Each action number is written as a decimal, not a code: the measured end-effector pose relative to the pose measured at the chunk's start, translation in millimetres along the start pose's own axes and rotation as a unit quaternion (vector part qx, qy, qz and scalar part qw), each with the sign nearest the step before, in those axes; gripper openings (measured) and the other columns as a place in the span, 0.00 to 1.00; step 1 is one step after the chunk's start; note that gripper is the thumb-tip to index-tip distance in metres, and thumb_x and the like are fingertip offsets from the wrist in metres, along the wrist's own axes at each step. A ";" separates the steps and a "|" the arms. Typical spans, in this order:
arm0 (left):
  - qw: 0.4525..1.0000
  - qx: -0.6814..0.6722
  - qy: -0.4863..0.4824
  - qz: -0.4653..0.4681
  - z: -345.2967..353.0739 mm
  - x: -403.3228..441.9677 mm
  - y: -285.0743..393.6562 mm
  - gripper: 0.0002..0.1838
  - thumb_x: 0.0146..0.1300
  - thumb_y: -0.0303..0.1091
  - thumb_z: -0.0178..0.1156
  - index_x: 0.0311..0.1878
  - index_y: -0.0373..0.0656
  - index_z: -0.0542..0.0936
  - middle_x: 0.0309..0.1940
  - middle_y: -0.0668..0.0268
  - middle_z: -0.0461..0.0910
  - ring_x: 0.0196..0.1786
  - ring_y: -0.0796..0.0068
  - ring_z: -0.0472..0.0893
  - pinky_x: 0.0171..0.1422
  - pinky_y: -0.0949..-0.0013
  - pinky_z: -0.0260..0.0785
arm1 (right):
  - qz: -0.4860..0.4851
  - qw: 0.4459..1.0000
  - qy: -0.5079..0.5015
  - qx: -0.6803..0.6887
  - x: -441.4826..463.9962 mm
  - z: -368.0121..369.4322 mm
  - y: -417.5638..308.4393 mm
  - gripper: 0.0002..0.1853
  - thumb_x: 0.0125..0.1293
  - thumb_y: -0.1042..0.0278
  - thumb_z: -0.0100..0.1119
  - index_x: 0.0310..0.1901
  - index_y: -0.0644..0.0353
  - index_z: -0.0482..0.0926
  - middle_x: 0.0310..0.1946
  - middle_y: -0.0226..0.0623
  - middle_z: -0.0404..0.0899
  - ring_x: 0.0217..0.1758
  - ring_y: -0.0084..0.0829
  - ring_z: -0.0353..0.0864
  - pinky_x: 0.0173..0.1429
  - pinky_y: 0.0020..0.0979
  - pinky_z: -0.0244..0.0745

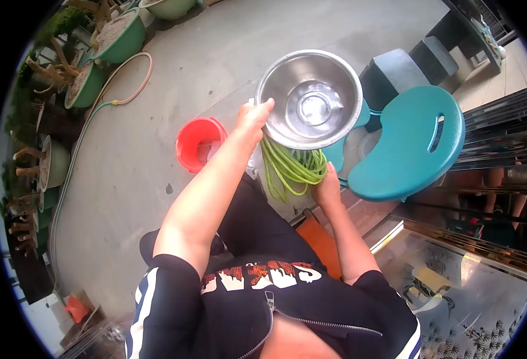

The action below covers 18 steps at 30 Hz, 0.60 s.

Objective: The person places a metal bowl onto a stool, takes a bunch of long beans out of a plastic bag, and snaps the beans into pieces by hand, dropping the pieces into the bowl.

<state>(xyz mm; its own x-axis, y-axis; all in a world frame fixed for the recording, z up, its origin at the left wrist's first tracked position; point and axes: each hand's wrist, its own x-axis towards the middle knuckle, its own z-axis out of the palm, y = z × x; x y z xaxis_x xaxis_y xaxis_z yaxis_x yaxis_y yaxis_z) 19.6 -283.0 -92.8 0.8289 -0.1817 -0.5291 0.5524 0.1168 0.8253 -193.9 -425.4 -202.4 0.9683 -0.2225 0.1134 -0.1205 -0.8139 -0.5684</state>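
A shiny steel basin [281, 78] with a little water in its bottom is tilted toward the camera at upper centre. My left hand [255, 121] grips its left rim, thumb over the edge. Just below the basin hangs a bundle of long green beans [287, 169], partly hidden by the rim. My right hand [328, 186] is closed round the right end of the bundle; its fingers are largely hidden behind the beans.
A red bucket [187, 145] stands on the concrete floor left of my left forearm. To the right are a teal plastic seat [404, 146] and a dark grey block [393, 75]. Potted plants and a hose [75, 155] line the left side. A patterned glass panel [455, 287] is lower right.
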 end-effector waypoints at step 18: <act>0.989 0.034 -0.010 0.142 -20.7 -65.3 43.4 0.15 0.55 0.33 0.66 0.42 0.33 0.80 0.35 0.61 0.81 0.35 0.75 0.78 0.40 0.71 0.72 | 0.201 0.700 0.015 0.684 58.1 -118.6 -136.1 0.29 0.65 0.55 0.57 0.59 0.64 0.62 0.51 0.46 0.73 0.46 0.38 0.80 0.42 0.38 0.82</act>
<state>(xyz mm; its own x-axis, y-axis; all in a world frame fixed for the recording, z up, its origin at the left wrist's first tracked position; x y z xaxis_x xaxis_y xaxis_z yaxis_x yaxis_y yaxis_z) -8.7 -245.9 -26.5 0.9472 -0.1710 -0.2711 0.2904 0.0995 0.9517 -147.1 -391.2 -21.8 0.9085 -0.3141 -0.2755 -0.0400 0.5910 -0.8057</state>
